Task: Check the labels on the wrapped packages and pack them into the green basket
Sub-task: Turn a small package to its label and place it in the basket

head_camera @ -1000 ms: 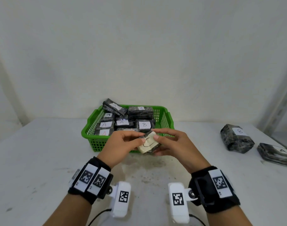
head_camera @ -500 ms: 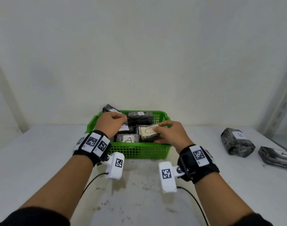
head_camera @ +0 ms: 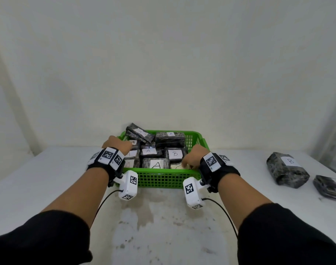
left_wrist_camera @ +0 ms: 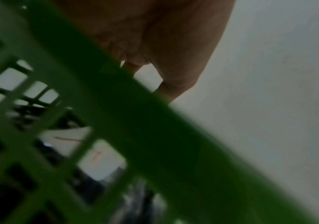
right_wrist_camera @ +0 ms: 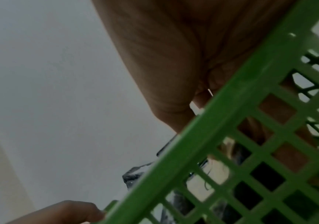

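The green basket [head_camera: 163, 172] stands mid-table, packed with several dark wrapped packages labelled A and B. My right hand [head_camera: 188, 161] reaches over the front right corner and pinches a package with a cream C label [head_camera: 176, 166], set low inside that corner. The right wrist view shows that label [right_wrist_camera: 199, 186] through the mesh wall [right_wrist_camera: 222, 121], with my fingers curled down beside it. My left hand [head_camera: 123, 147] lies over the basket's left side, its fingers resting on the A packages there. The left wrist view is blurred and shows mostly the rim [left_wrist_camera: 155, 136].
A dark package labelled B [head_camera: 287, 169] and a flatter wrapped package [head_camera: 329, 186] lie on the white table at the far right. A white wall rises close behind the basket. Cables trail from both wrist cameras toward me.
Both hands moved forward from in front of the basket into it. The right hand carried the C package down into the front right corner. The left hand let go and settled on the left packages.
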